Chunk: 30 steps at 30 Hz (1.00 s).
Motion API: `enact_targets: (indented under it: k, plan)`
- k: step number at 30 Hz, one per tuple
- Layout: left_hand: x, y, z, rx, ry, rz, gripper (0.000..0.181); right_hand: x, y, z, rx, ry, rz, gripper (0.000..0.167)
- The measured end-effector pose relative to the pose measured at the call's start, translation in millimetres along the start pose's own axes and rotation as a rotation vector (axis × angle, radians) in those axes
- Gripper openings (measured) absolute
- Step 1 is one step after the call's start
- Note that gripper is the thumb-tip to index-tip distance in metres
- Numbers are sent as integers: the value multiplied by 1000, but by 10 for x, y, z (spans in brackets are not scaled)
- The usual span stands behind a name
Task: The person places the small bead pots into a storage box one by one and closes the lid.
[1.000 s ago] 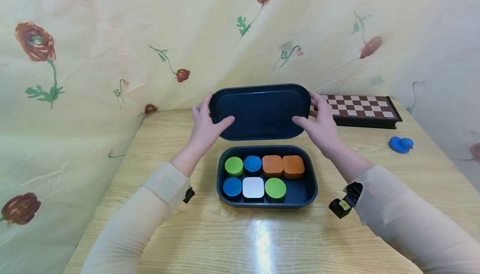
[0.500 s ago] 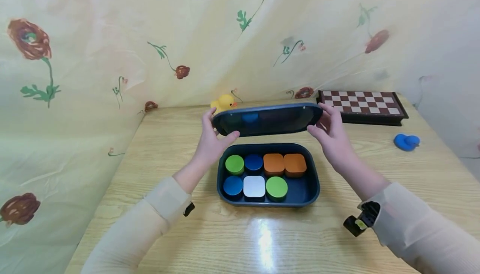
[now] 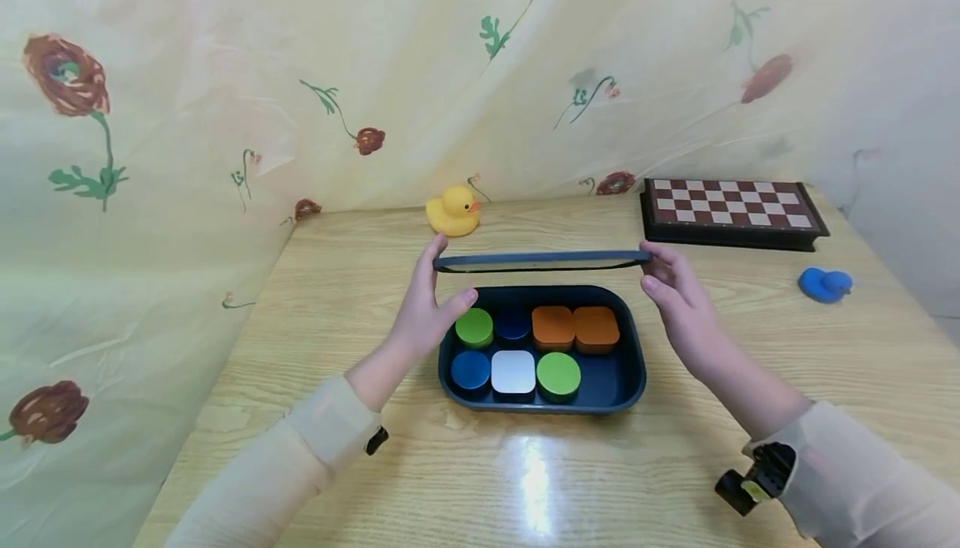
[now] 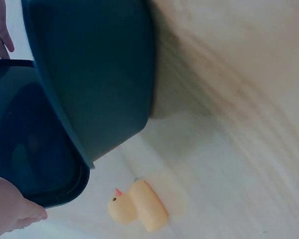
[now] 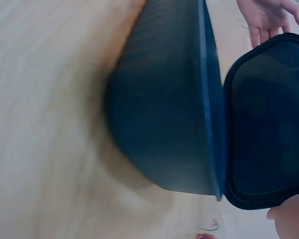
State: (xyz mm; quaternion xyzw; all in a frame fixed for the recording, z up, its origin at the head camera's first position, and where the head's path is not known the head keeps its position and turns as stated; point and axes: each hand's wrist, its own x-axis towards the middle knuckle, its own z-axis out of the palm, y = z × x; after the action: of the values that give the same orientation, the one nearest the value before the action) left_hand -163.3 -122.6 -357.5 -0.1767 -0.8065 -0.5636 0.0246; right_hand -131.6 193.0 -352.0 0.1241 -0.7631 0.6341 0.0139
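A dark blue lid [image 3: 543, 259] is seen nearly edge-on in the head view, just above and behind the dark blue container [image 3: 540, 406]. My left hand [image 3: 422, 311] holds its left end, and my right hand [image 3: 686, 311] holds its right end. Both thumbs sit lower than the lid's edge. Inside the container are green round pieces [image 3: 558, 375], blue round pieces [image 3: 470, 371], orange square pieces [image 3: 553, 328] and a white square piece [image 3: 513, 371]. The left wrist view shows the lid's underside [image 4: 35, 134] beside the container's outer wall [image 4: 94, 74].
A yellow rubber duck [image 3: 452, 211] stands at the back of the wooden table [image 3: 337, 281]. To the right are a folded checkerboard box [image 3: 735, 213] and a blue duck [image 3: 825, 284]. A floral curtain [image 3: 300, 73] hangs behind the table.
The lid has tilted from facing me to nearly level and come down closer to the container. Both hands moved down with it, and the yellow duck came into sight.
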Motion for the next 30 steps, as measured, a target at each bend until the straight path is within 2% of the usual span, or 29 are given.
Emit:
enact_targets:
  k: [7,9,14,17,19,25,30]
  plan:
    - [-157,-62,16,33,-45,-1,96,-161,108,-1,-108,-8,-23,50]
    - [-196,-80,14,36,-58,-10,92,-206,136,-1,-120,-13,-41,48]
    - [-286,-115,18,60,-86,-22,79,-306,217,7,-91,-28,-126,35]
    - [-342,-130,31,106,-97,-12,79,-346,280,31,-64,-40,-161,33]
    - [-387,-141,43,144,-102,1,82,-371,332,52,-85,-49,-173,39]
    - [-505,-190,74,229,-150,50,90,-457,474,93,-159,-70,-184,72]
    - [-561,-250,76,284,-205,29,98,-518,553,88,-226,-92,-137,90]
